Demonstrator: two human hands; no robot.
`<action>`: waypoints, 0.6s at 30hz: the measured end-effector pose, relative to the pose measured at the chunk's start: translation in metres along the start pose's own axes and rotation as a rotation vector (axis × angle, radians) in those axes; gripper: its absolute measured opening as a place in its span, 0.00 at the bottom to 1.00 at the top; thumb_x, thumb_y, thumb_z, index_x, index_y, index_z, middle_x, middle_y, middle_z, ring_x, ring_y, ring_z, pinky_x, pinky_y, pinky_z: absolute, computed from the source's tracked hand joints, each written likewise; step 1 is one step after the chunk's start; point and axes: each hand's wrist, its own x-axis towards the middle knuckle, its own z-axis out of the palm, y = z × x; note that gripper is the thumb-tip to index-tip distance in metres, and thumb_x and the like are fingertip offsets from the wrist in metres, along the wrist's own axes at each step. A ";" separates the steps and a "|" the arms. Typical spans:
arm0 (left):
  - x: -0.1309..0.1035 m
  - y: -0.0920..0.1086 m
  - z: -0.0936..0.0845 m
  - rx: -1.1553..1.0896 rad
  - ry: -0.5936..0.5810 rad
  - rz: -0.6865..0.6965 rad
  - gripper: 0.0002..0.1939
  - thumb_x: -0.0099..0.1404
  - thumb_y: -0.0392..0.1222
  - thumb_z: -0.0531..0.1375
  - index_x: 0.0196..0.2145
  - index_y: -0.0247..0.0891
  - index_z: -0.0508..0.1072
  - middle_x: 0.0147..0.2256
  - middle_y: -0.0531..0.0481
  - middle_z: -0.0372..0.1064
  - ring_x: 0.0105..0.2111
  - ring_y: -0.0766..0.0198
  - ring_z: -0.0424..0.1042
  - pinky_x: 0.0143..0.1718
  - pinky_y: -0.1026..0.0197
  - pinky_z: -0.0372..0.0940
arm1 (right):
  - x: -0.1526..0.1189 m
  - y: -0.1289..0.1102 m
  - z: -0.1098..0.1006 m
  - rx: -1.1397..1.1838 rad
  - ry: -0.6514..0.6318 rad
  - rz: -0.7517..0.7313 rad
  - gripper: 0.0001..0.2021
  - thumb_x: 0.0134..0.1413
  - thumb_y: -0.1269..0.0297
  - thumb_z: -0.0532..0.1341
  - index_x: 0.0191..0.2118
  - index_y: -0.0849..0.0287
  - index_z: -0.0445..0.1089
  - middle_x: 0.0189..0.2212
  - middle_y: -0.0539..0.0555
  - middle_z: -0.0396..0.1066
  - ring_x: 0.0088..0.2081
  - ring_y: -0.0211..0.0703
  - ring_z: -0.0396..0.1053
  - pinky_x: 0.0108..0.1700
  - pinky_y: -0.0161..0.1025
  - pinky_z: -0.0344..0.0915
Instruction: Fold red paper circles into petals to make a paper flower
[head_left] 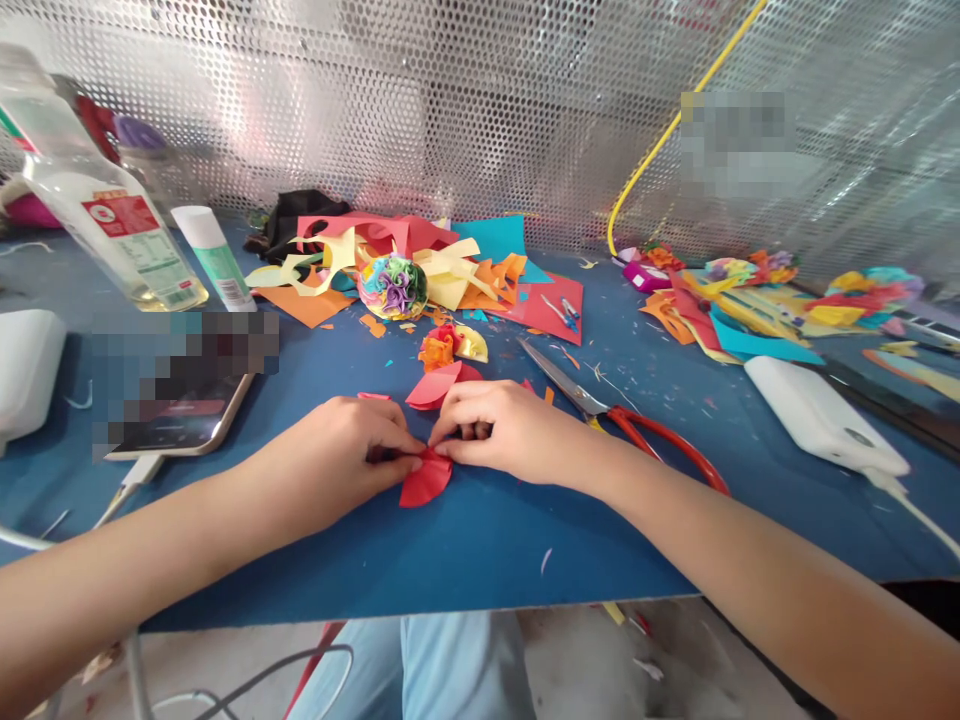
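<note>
Between my two hands, near the front of the blue table, is a creased red paper piece (427, 480), spread like a fan. My left hand (349, 465) pinches its left side between thumb and fingers. The fingertips of my right hand (499, 430) pinch its upper right edge. Just behind my right hand lies a folded red paper piece (439, 386). Farther back sit a small orange, red and yellow paper flower (442, 346) and a multicoloured paper ball (394, 287). Red-handled scissors (622, 412) lie open behind my right forearm.
A bottle (112, 200), a glue stick (215, 258) and a phone (187, 410) are at the left. Paper scraps (457, 272) lie against the perforated metal panel. More coloured paper (757, 310) and a white power bank (825, 415) are at the right.
</note>
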 end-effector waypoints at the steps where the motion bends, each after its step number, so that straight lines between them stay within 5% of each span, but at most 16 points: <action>1: 0.000 0.000 0.000 -0.010 0.001 -0.004 0.09 0.61 0.37 0.57 0.35 0.43 0.77 0.30 0.54 0.71 0.27 0.69 0.67 0.30 0.67 0.59 | 0.000 0.000 0.000 -0.010 -0.006 -0.012 0.03 0.49 0.73 0.62 0.32 0.61 0.73 0.30 0.49 0.68 0.27 0.30 0.62 0.29 0.29 0.59; 8: -0.003 0.000 0.002 0.049 0.001 0.093 0.10 0.62 0.35 0.55 0.30 0.41 0.77 0.30 0.54 0.69 0.27 0.70 0.66 0.31 0.66 0.59 | -0.003 -0.004 -0.003 -0.213 -0.065 -0.081 0.07 0.53 0.72 0.59 0.36 0.59 0.74 0.34 0.51 0.68 0.33 0.35 0.67 0.36 0.32 0.60; 18: -0.007 0.001 0.000 0.153 -0.032 0.125 0.10 0.62 0.36 0.54 0.29 0.39 0.75 0.31 0.52 0.68 0.28 0.67 0.68 0.31 0.64 0.59 | -0.010 -0.004 -0.013 -0.496 -0.091 -0.140 0.08 0.54 0.70 0.58 0.34 0.56 0.75 0.31 0.49 0.68 0.32 0.36 0.67 0.31 0.34 0.59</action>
